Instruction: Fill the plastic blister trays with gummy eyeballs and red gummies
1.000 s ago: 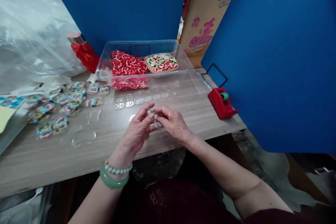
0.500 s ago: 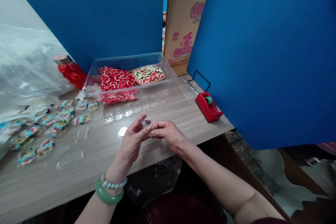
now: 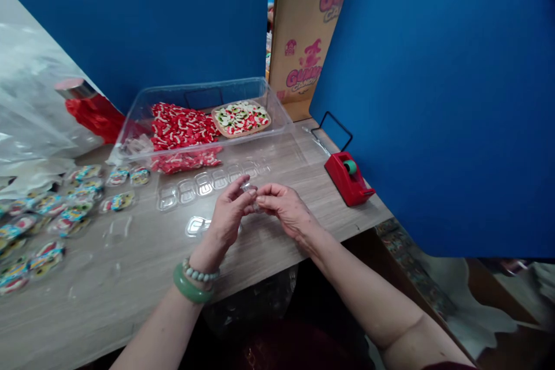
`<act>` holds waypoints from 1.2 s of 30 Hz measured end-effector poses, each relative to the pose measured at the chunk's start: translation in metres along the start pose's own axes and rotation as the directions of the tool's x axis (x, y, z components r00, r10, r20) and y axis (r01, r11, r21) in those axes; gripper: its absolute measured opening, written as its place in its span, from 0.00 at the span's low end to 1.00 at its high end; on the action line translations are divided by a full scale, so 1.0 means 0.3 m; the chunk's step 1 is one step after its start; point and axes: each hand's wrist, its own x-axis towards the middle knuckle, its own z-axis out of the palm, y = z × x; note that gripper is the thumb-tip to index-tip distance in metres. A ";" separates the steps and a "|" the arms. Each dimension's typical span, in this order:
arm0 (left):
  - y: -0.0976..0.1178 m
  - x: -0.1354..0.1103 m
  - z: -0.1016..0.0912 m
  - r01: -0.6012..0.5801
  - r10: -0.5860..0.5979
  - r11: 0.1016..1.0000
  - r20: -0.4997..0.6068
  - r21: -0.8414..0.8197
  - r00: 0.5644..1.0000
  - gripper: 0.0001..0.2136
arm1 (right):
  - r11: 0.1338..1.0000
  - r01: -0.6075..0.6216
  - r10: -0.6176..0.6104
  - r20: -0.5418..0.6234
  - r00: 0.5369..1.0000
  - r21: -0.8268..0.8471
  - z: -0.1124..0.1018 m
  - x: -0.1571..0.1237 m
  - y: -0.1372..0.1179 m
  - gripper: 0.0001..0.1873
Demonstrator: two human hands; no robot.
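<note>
Over the front of the table, my left hand (image 3: 229,208) and my right hand (image 3: 284,208) meet, thumbs and fingertips pinched around a small clear plastic container (image 3: 248,187). Fingers cover most of it, so its contents cannot be made out. Just left of my left hand lies a clear plastic piece (image 3: 197,225), partly hidden by that hand. Beyond it stands a row of small clear plastic containers (image 3: 186,191). A green bangle (image 3: 191,284) and a beaded bracelet circle my left wrist.
A clear bin (image 3: 277,118) at the back holds red-and-white candies (image 3: 184,127) and a tray of mixed candies (image 3: 243,118). Several filled packs (image 3: 71,217) lie left. A red tape dispenser (image 3: 349,179) sits right. Blue panels (image 3: 173,17) and a cardboard box (image 3: 299,29) stand behind.
The camera view has shifted, so table items appear farther left and the box's top has left view. Both hands stay together on the small container, appearing slightly higher and farther right.
</note>
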 end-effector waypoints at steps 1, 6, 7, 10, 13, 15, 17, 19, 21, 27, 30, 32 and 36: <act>-0.001 0.007 0.002 0.006 -0.006 1.000 0.004 -0.005 1.000 0.30 | 1.000 0.007 -0.006 -0.009 1.000 0.023 -0.001 0.007 0.003 0.10; 0.002 0.032 0.018 0.028 -0.028 1.000 0.006 -0.009 1.000 0.30 | 0.998 0.037 -0.036 -0.032 0.999 0.051 -0.008 0.034 0.016 0.11; 0.004 0.037 0.021 0.036 -0.035 0.999 0.011 -0.011 0.999 0.30 | 0.998 0.059 -0.058 -0.042 0.997 0.017 -0.011 0.038 0.017 0.10; 0.011 0.054 0.025 0.059 -0.058 0.998 0.024 -0.013 0.998 0.30 | 0.959 0.159 -0.191 -0.120 0.974 -0.233 -0.038 0.057 0.007 0.08; 0.021 0.074 0.024 0.052 -0.052 0.999 -0.014 0.001 0.999 0.30 | 0.706 0.203 -0.456 -0.216 0.863 -0.678 -0.103 0.112 -0.034 0.12; 0.027 0.086 0.019 0.045 -0.045 0.999 -0.036 0.006 0.998 0.28 | 0.406 0.100 -0.592 -0.178 0.786 -0.908 -0.155 0.175 -0.067 0.15; 0.032 0.096 0.013 0.065 -0.065 0.998 -0.024 -0.006 0.998 0.26 | 0.148 -0.032 -0.563 -0.111 0.819 -0.989 -0.196 0.253 -0.090 0.18; 0.032 0.103 0.006 0.093 -0.093 0.995 0.002 -0.040 0.996 0.24 | 0.024 -0.090 -0.438 -0.092 0.894 -0.996 -0.216 0.328 -0.098 0.16; 0.028 0.106 -0.003 0.105 -0.104 0.991 0.016 -0.086 0.994 0.24 | 0.012 -0.100 -0.346 -0.097 0.933 -0.995 -0.212 0.379 -0.094 0.14; 0.014 0.109 -0.022 0.104 -0.104 0.986 0.009 -0.127 0.995 0.25 | 0.280 0.050 -0.327 -0.046 0.944 -0.959 -0.120 0.292 -0.055 0.14; 0.010 0.106 -0.005 0.040 -0.042 0.994 -0.021 -0.098 0.999 0.26 | 0.647 0.202 -0.241 0.054 0.969 -0.736 -0.063 0.190 -0.033 0.11; 0.008 0.102 0.015 0.023 -0.024 0.997 -0.021 -0.076 0.999 0.26 | 0.766 0.205 -0.228 0.041 0.973 -0.609 -0.041 0.146 -0.034 0.08; 0.001 0.099 0.047 0.047 -0.047 0.995 0.004 -0.088 0.999 0.26 | 0.895 0.154 -0.149 0.044 0.988 -0.419 -0.042 0.119 -0.067 0.07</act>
